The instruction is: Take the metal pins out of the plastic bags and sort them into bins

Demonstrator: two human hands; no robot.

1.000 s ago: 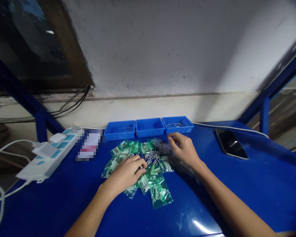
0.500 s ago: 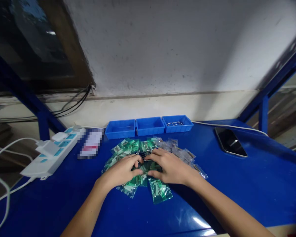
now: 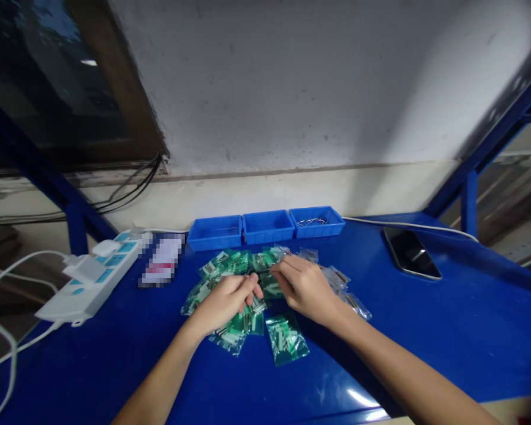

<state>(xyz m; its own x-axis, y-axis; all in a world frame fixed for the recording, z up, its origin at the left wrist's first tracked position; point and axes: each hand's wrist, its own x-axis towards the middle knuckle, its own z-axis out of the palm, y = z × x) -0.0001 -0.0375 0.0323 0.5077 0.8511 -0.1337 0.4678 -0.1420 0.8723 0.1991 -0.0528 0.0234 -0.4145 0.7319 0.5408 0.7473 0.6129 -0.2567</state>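
My left hand (image 3: 234, 298) is closed over the left side of a pile of small green-tinted plastic bags (image 3: 223, 265). Thin dark bits show near its fingertips, but what it grips cannot be made out. To its right, my right hand (image 3: 303, 283) has its fingertips pinched above the pile; anything between them is hidden. Each green bag seems to hold pale and metal pieces. One green bag (image 3: 285, 337) lies apart, nearer to me. Clear bags (image 3: 336, 277) with thin metal pieces lie beyond and beside my right hand.
Three blue bins stand in a row by the wall; the right bin (image 3: 317, 229) contains thin metal pieces. A power strip (image 3: 92, 277) with plugs and cables sits left, beside a blurred-out card (image 3: 163, 260). A phone (image 3: 411, 252) lies on the right of the blue table (image 3: 469, 330).
Both hands have gone from loosely curled over the pile's middle to closed fingers. My right hand has risen slightly and moved right, widening the gap between the hands.
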